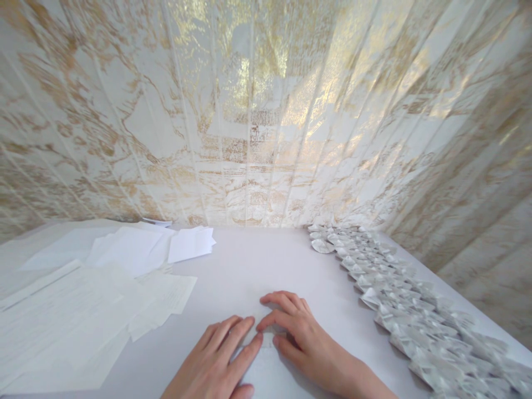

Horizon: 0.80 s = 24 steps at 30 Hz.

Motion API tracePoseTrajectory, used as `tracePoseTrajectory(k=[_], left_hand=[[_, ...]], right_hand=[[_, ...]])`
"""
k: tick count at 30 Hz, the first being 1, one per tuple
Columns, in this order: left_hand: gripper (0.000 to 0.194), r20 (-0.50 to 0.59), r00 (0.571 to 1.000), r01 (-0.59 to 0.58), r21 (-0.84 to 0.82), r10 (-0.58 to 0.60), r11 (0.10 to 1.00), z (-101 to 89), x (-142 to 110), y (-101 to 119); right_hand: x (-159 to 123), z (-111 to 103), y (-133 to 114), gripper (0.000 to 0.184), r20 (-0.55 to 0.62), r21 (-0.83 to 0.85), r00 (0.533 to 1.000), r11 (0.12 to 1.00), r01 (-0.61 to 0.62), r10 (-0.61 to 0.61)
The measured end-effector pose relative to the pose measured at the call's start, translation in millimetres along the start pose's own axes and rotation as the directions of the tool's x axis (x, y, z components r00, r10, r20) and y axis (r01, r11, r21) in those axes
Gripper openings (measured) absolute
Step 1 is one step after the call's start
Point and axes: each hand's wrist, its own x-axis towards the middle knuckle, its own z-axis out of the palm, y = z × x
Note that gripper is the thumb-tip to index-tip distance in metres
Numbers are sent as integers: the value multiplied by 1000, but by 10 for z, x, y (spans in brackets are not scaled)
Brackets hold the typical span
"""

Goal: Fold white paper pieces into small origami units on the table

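A small piece of white paper (269,340) lies on the white tabletop, partly hidden under my fingers. My left hand (218,354) rests palm down with its fingers stretched forward. Its fingertips press on the left side of the paper. From the other side, my right hand (300,328) bends over the paper with fingers apart, the index fingertip meeting my left index fingertip. The right thumb touches the paper's right edge. Any fold beneath the fingers is hard to make out.
Loose white sheets (62,321) spread over the left side, with a small stack of cut paper (191,244) behind. Along the right, rows of folded paper pieces (399,305) run to the back. A gold-patterned wall (249,138) borders the white table (257,266).
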Motion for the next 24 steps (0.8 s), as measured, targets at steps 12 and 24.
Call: tracePoseTrajectory(k=[12, 24], left_hand=[[66, -84, 988, 123, -64, -129, 990, 60, -32, 112], [43, -108, 992, 69, -13, -70, 998, -29, -41, 88]], right_hand=[[3, 10, -35, 46, -29, -47, 1000, 999, 4, -5], [3, 5, -30, 49, -22, -56, 1000, 998, 2, -3]])
